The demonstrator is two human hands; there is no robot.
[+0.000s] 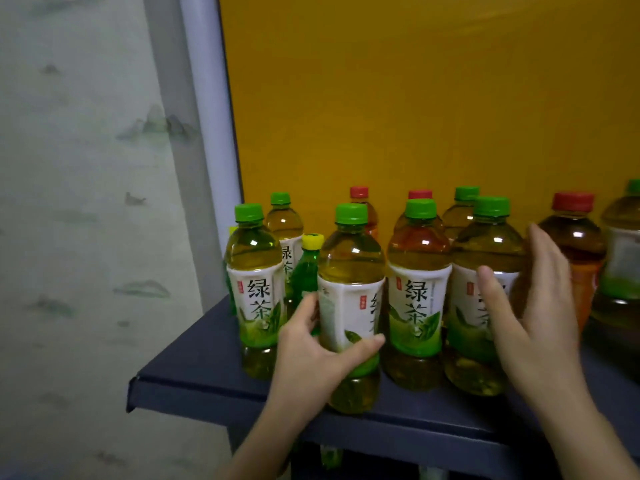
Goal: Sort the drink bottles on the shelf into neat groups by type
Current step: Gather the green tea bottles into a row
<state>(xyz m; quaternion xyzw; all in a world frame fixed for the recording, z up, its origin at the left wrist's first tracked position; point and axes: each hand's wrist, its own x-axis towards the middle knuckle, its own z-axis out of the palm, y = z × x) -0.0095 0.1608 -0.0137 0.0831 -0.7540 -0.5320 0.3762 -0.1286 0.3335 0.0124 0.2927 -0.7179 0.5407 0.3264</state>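
Observation:
Several green-capped green tea bottles with white and green labels stand on the dark blue shelf (194, 382). My left hand (311, 355) grips the front green tea bottle (351, 271) around its label, near the shelf's front edge. My right hand (533, 306) is spread with straight fingers around the rightmost front green tea bottle (485, 244), thumb on its label. Red-capped dark tea bottles stand behind, and one red-capped bottle (575, 237) with an orange label is at the right. A small green bottle with a yellow cap (308, 268) stands among the left ones.
A yellow panel (433, 98) backs the shelf. A white post (214, 133) and a painted wall (79, 202) lie to the left. Another green-capped bottle (623, 244) is cut off at the right edge. A lower level shows beneath the shelf.

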